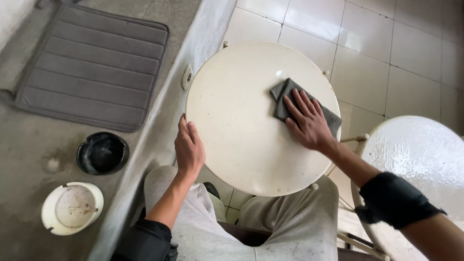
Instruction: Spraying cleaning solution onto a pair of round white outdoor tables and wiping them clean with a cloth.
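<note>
A gray cloth (299, 104) lies on a round white table (232, 135). The cloth is on the far right part of the table top, close to the table's right edge. Its long side runs slanted, from the far middle of the table down toward the right edge. One corner of the cloth, the one nearer the middle of the table, is folded up a bit.

The right hand (307, 123) lies flat on the cloth. Its fingers are spread a little and point toward the far side of the table. The palm presses down on the cloth. It is not pinching anything.

The left hand (188, 150) is at the near left edge of the table. It curls over the rim, with the thumb on top and the other fingers together.

Most of the table top is bare, from the cloth across to the left edge and down to the near edge.

Left of the table is a gray ledge (159, 130), touching or almost touching the table's rim. On the ledge lie a gray mat (92, 67), a black ashtray (102, 152) and a white ashtray (72, 208), well apart from the table. Right of the table stands a second round table (420, 159), very close by. Past the table's far edge is a white tiled floor (377, 43). The person's knees in gray pants (290, 227) are just under the near edge.
</note>
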